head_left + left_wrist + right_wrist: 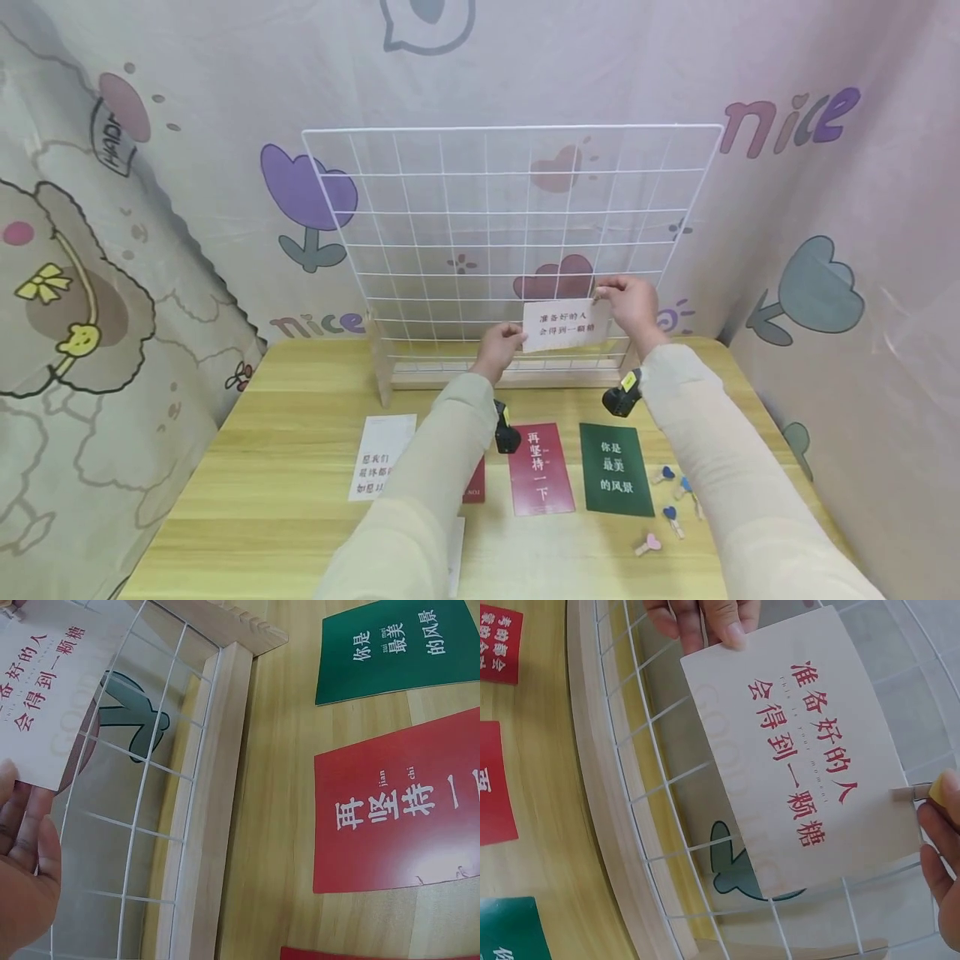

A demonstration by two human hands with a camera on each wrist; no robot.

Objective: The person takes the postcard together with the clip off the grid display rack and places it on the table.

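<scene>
A white card (564, 335) with red lettering stands against the lower part of a white wire grid (510, 127). My left hand (498, 348) pinches its left edge between thumb and fingers. At the opposite end, my right hand (636, 310) holds a small wooden clothespin (910, 793) with a yellow piece on it. In the right wrist view the clothespin's tip overlaps the card's edge beside a grid wire. The left wrist view shows the left fingers (26, 821) behind the card's lower corner.
The grid stands in a wooden base (510, 379) on the table. In front lie a pink-red card (555, 483), a green card (637, 467) and a white card (388, 433). Several heart-topped clothespins, including a pink one (648, 543), lie near the right forearm.
</scene>
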